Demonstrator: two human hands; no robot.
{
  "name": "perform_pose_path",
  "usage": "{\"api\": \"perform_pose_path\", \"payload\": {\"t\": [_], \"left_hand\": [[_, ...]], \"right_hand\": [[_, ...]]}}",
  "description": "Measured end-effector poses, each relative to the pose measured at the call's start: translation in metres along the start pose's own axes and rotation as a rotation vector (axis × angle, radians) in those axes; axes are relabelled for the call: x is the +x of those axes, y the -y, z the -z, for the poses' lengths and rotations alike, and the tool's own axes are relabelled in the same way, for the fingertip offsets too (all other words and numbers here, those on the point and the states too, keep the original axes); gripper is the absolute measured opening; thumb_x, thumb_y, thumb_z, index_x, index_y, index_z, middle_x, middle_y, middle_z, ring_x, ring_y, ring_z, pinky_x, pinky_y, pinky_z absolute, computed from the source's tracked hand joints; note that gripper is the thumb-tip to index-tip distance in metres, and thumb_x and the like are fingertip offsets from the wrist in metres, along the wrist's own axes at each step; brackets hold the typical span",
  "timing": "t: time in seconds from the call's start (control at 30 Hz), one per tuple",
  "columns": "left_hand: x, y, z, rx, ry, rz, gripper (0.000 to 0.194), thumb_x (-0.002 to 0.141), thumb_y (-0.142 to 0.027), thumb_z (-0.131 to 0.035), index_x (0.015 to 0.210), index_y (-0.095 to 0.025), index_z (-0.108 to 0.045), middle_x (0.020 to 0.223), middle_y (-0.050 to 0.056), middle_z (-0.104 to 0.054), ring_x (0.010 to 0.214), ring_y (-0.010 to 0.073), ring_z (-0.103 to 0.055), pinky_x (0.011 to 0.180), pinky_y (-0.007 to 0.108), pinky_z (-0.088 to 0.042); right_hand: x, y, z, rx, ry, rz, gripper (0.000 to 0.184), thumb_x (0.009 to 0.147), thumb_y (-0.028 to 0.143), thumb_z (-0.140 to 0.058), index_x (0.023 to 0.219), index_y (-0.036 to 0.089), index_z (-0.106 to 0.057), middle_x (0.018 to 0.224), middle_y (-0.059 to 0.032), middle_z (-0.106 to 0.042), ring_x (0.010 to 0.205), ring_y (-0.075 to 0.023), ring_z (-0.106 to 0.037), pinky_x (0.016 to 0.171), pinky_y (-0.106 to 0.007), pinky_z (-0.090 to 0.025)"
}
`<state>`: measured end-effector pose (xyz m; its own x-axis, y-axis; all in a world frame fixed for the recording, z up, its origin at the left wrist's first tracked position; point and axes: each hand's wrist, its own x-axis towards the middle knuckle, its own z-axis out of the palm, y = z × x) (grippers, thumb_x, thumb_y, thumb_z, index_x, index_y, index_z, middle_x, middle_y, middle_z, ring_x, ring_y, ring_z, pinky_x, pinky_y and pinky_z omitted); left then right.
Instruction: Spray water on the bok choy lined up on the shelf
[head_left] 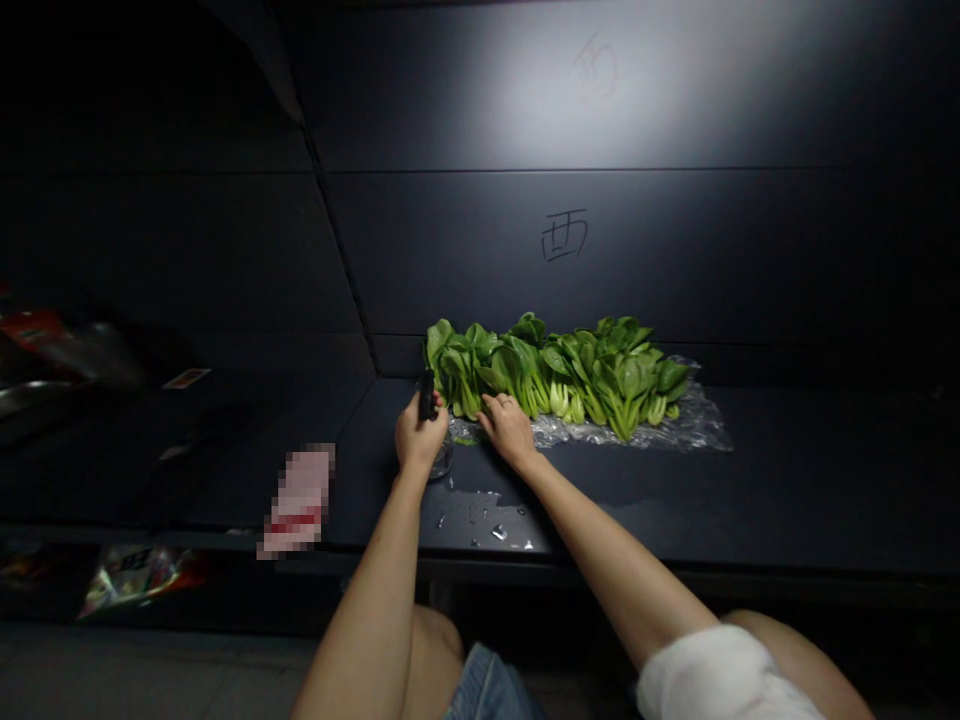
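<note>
Leafy green bok choy (566, 370) lies in a row on crinkled clear plastic film (701, 425), leaves toward the back panel and pale stems toward me. My left hand (421, 435) is wrapped round what looks like a spray bottle, its black top (427, 396) upright above my fist and its clear body (442, 460) partly showing below. The bottle is beside the left end of the row. My right hand (508, 425), with a ring on one finger, has its fingers stretched out at the stem bases. Whether they press on a stem is hard to see.
Water drops (499, 532) wet the dark shelf (810, 500) near its front edge. A blurred-out pink and red item (300, 500) is at the left edge. Farther left are a small card (186, 378) and shiny packets (139, 575) below. A dark panel (465, 240) rises behind.
</note>
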<state>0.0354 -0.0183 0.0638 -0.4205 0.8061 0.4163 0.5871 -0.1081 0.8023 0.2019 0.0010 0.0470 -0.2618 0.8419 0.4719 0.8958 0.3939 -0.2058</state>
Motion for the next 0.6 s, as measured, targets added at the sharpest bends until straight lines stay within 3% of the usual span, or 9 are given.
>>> {"api": "perform_pose_path", "payload": {"t": [0.23, 0.6], "left_hand": [[0.0, -0.004, -0.001, -0.058, 0.006, 0.032, 0.031, 0.073, -0.02, -0.06, 0.103, -0.024, -0.069, 0.092, 0.003, -0.075, 0.082, 0.019, -0.071, 0.075, 0.027, -0.054], [-0.003, -0.013, -0.013, -0.09, 0.024, 0.013, 0.033, 0.072, -0.019, -0.062, 0.104, -0.023, -0.07, 0.093, 0.004, -0.075, 0.085, 0.0195, -0.071, 0.077, 0.029, -0.056]], "right_hand": [[-0.006, -0.011, 0.003, 0.057, -0.065, -0.014, 0.034, 0.098, 0.029, -0.051, 0.128, 0.015, -0.061, 0.11, -0.0121, -0.066, 0.105, -0.0222, -0.059, 0.091, -0.031, -0.048], [-0.012, -0.032, 0.022, 0.017, -0.019, -0.033, 0.034, 0.099, 0.025, -0.046, 0.129, 0.019, -0.062, 0.11, -0.0111, -0.062, 0.107, -0.0211, -0.054, 0.091, -0.028, -0.046]]}}
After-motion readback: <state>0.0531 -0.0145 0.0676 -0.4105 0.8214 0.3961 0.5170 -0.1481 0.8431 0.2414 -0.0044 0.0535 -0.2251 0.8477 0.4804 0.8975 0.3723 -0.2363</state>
